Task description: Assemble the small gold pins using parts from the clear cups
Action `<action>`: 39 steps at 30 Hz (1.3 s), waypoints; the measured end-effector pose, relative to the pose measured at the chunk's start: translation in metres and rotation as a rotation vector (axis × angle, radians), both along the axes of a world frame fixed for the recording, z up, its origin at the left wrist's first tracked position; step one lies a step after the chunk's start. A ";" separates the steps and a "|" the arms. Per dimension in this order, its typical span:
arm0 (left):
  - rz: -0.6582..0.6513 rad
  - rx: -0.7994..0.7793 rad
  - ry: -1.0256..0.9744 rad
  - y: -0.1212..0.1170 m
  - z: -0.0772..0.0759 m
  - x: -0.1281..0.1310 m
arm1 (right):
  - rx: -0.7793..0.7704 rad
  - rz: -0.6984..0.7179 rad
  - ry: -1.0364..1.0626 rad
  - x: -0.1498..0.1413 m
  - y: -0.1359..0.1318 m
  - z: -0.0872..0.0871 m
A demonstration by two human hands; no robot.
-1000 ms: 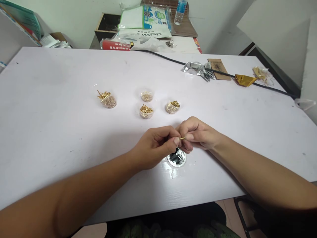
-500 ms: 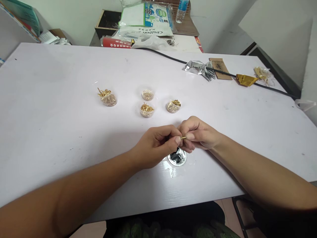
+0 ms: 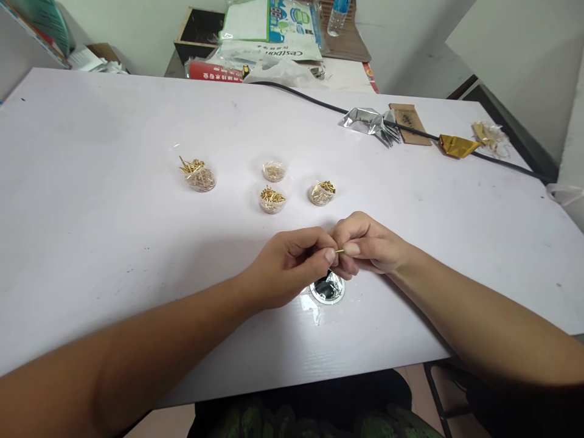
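A thin gold-coloured metal pin (image 3: 339, 251) is pinched between my left hand (image 3: 298, 263) and my right hand (image 3: 370, 244), one at each end. Both hands are closed, thumbs against forefingers, and their fingertips nearly meet. Below them a round silver-rimmed dish with a dark, shiny middle (image 3: 329, 288) lies on the table, its top edge hidden by my fingers. Beyond my hands stand small clear cups of gold pins: a right one (image 3: 322, 193), a middle one (image 3: 272, 200), a back one (image 3: 274, 172) and a left one (image 3: 199, 176) with pins jutting out.
Across the far right of the white table (image 3: 137, 121) runs a black cable (image 3: 305, 96). Near it lie silver foil (image 3: 367, 121), a cardboard piece (image 3: 409, 121), gold foil (image 3: 457, 146) and a clear bag of gold pieces (image 3: 489, 135). Clear tape (image 3: 314, 315) sticks by the dish.
The view has shifted slightly, so the table's things sit a little higher in the picture. My hands keep the same pinch on the pin.
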State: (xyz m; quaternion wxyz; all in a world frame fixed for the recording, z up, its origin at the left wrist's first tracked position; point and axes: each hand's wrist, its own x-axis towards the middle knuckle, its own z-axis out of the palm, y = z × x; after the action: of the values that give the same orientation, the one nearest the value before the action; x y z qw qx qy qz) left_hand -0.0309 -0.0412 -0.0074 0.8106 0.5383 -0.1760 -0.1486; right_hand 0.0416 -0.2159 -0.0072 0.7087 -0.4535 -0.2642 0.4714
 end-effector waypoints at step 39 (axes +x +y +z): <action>0.124 0.221 0.020 0.003 0.005 0.000 | 0.073 -0.430 -0.516 -0.018 0.009 -0.005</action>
State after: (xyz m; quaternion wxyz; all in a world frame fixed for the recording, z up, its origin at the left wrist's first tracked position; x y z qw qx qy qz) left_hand -0.0312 -0.0378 -0.0023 0.7558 0.6326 -0.1168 -0.1220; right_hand 0.0239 -0.2073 -0.0127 0.7174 -0.5774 -0.3500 0.1712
